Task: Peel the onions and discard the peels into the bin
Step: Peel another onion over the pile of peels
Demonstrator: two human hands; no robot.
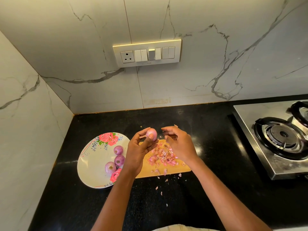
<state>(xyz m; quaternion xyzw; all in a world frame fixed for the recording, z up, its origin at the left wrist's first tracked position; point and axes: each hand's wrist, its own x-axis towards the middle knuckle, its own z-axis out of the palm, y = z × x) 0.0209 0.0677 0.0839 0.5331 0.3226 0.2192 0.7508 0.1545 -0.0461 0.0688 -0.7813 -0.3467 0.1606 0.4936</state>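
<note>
My left hand [139, 150] grips a small pale pink onion [152, 132] between thumb and fingertips, raised above the wooden cutting board [175, 171]. My right hand [179, 144] hovers just right of the onion with fingers loosely curled and nothing clearly held in them. A heap of pink onion peels [162, 156] lies on the board under both hands. Three purple peeled onions [116, 158] sit on a white floral plate [90, 164] to the left of the board. No bin is in view.
The black countertop [166, 210] carries scattered peel bits in front of the board. A steel gas stove [275, 139] stands at the right. Marble walls close off the left side and back, with a switch panel [147, 53] on the back wall.
</note>
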